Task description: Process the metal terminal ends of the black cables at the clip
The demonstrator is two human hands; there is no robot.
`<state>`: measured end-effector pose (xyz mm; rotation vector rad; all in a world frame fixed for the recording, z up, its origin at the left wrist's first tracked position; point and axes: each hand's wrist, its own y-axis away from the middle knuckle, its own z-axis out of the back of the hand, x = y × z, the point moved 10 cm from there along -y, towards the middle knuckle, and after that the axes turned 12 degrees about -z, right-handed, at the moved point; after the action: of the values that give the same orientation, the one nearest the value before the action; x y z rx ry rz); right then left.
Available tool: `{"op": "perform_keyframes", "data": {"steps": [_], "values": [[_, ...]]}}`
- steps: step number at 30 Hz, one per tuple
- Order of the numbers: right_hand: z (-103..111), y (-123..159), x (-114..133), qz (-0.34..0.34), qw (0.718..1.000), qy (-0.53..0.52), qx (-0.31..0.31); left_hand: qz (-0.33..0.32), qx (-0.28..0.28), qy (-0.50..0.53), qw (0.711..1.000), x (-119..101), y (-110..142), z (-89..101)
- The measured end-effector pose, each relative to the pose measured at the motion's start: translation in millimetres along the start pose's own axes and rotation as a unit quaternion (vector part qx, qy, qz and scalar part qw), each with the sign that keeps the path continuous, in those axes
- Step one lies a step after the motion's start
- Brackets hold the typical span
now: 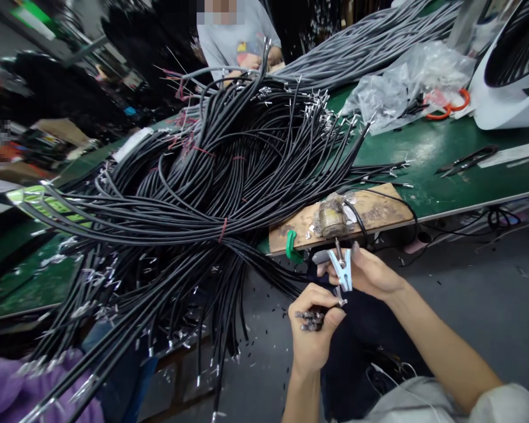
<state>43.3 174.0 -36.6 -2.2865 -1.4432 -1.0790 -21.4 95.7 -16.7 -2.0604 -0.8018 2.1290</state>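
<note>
My left hand [312,338] is closed around a bundle of black cables [286,281], whose cut ends [309,320] poke out of the fist. A stripped cable end [341,296] stands up between its thumb and forefinger. Just above, my right hand [372,273] closes its thumb and fingers on a light-blue clip [344,271], shaped like a clothes peg. Grey covers show on some fingertips. Right above the clip, a thin metal rod [337,245] sticks out from a tape-wrapped block [331,216] on a wooden board [381,202]. Whether rod and clip touch, I cannot tell.
A large heap of black cables [229,194] covers the green table [441,144]. A green clamp [293,247] grips the board's edge. Snips [467,161], orange-handled scissors [445,108], plastic bags [405,82] and a white fan [506,70] lie right. A person [238,44] works opposite.
</note>
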Motion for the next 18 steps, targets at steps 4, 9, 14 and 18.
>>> {"op": "perform_keyframes", "data": {"steps": [4,9,14,18], "values": [[9,-4,-9,0.031,0.993,-0.104,-0.036,0.008,0.007,0.001,1.000,3,-2,-4.8],[9,-6,-3,0.054,0.989,-0.101,-0.090,0.021,0.023,-0.011,0.999,5,-5,-11.2],[6,-5,-9,0.025,0.992,-0.113,-0.053,0.039,0.046,-0.005,0.998,4,-8,-15.3],[25,-2,-25,-0.008,0.991,-0.111,-0.072,0.039,0.068,-0.015,0.997,0,-8,-15.8]]}}
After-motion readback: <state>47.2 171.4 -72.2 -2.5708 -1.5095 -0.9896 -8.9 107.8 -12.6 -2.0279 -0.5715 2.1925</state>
